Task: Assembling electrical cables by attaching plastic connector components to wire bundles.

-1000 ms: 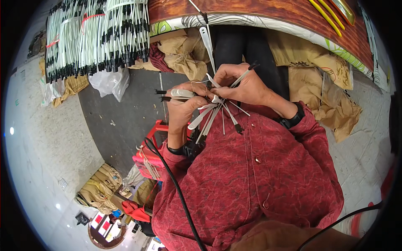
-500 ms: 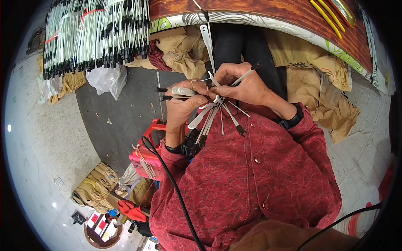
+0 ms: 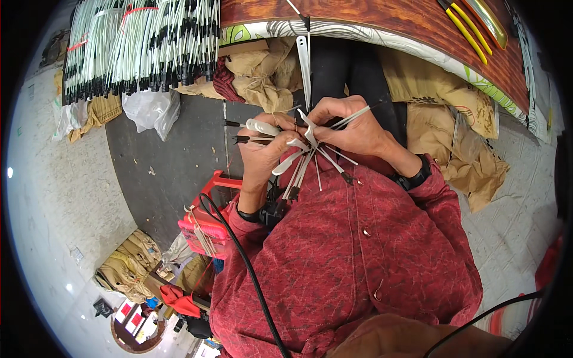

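Between my hands, a cluster of pale umbrella ribs (image 3: 304,173) fans out from one centre, several with black ends. My left hand (image 3: 260,152) is closed on the left side of the cluster, with ribs passing between its fingers and black tips sticking out to the left. My right hand (image 3: 352,128) pinches at the centre, and thin rods cross its fingers to the upper right. A flat, pale rib with holes (image 3: 304,65) points up from the centre towards the table. What lies between the fingertips is too small to make out.
Tied bundles of similar ribs (image 3: 143,48) lie on the left of the wooden table (image 3: 382,15). Yellow-handled pliers (image 3: 468,30) rest at its right. Brown paper sacks (image 3: 262,71) stand underneath. A red stool (image 3: 224,182) is by my left arm; a black cable (image 3: 250,268) hangs across my shirt.
My right fingers have shifted slightly down and right at the cluster's centre, and a pale rib there now stands more upright. My left hand keeps its grip.
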Demonstrator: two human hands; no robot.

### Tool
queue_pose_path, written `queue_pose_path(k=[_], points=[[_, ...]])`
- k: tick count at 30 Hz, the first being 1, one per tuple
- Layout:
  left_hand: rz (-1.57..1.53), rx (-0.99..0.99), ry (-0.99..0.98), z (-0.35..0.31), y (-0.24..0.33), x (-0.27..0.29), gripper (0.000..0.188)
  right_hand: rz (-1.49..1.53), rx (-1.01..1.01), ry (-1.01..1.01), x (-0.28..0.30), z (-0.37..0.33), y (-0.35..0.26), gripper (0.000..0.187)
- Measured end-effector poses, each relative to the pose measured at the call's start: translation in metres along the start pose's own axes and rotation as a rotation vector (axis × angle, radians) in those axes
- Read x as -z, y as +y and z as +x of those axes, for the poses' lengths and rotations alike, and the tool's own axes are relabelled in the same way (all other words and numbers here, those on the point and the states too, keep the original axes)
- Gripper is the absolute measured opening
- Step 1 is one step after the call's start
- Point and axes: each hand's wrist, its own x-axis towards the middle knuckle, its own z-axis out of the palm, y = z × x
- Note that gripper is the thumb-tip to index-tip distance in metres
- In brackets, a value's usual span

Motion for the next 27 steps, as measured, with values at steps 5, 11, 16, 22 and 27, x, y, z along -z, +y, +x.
queue_pose_path(k=[5, 11, 16, 22, 27], points=[[0.124, 0.060, 0.077, 0.000, 0.015, -0.012, 0.018, -0.036, 0.070, -0.059, 0.008, 0.001, 0.001, 0.015], [0.341, -0.233, -0.057, 0.011, 0.008, -0.005, 0.022, -0.016, 0.185, -0.126, 0.016, 0.006, -0.002, 0.016], [0.383, -0.421, 0.001, 0.022, 0.007, -0.021, 0.027, 0.298, 0.021, -0.006, 0.010, 0.011, -0.010, 0.016], [0.372, -0.471, 0.015, 0.025, -0.007, -0.042, 0.036, 0.622, -0.053, -0.047, 0.021, 0.004, 0.000, 0.023], [0.281, -0.346, -0.005, 0.020, -0.007, -0.048, 0.039, 0.608, -0.036, -0.141, 0.028, 0.001, 0.007, 0.033]])
